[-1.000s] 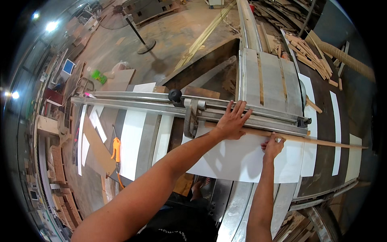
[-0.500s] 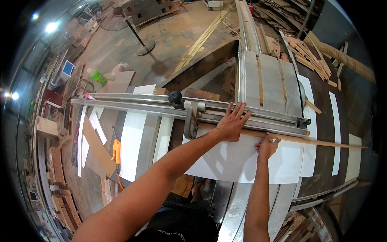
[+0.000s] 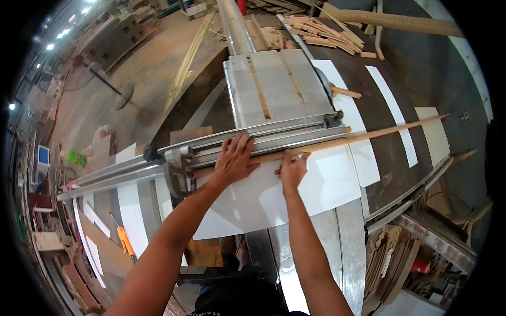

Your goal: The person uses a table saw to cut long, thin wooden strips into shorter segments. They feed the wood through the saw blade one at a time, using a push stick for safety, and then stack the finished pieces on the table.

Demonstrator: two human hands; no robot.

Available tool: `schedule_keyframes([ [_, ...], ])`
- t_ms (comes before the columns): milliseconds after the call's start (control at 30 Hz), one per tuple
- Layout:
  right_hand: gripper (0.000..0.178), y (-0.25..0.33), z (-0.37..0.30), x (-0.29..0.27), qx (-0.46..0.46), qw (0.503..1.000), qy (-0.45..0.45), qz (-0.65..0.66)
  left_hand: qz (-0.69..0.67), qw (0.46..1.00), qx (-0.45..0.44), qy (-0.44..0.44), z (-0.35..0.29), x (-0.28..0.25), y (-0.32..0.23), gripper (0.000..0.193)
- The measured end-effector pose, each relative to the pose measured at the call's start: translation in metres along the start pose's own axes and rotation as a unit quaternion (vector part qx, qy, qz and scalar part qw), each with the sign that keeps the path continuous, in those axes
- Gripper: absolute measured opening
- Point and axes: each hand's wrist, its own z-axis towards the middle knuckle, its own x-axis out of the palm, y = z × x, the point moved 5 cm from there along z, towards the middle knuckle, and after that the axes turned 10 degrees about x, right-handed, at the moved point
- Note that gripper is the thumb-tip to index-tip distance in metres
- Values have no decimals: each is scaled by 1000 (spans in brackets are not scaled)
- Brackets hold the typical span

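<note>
A long thin wooden strip (image 3: 369, 135) lies along the near side of a metal fence (image 3: 295, 131), its right end reaching far past the fence. My left hand (image 3: 235, 160) is closed over fence and strip, its fingers bent over the rail and its thumb on the strip's near side. To its right, my right hand (image 3: 293, 171) has its fingers curled, with thumb and forefinger at the strip's near edge. Beneath both hands is a white sheet (image 3: 253, 203). A metal stop block (image 3: 178, 171) with a black knob (image 3: 152, 153) sits left of my left hand.
Beyond the fence is a grey metal saw table (image 3: 284, 89). A pile of short wood pieces (image 3: 329, 34) lies at the far right, below a ribbed hose (image 3: 395, 22). An orange air gun (image 3: 124, 240) rests at left. Wood offcuts (image 3: 387, 258) are stacked low on the right.
The view has turned to the right, so the scene sits further left. My left fingers are drawn closer together on the fence. Both hands stay at about the same places along the strip.
</note>
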Motion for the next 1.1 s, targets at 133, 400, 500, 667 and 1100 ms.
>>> schedule_keyframes([
  [133,85,3,-5,-3,-4,1000,4,23,-3,1000,-14,0,3,0,-5,86],
  [400,87,-2,15,-21,-12,995,-43,87,16,999,-14,30,5,-11,-7,82],
  [500,83,15,35,-31,16,998,-14,59,13,1000,-1,17,7,-12,-8,82],
  [667,81,10,30,-28,18,999,-32,35,-1,999,-23,47,11,-9,-11,83],
  [1100,81,12,35,-31,31,999,-17,10,7,1000,-5,-27,89,30,-63,82],
])
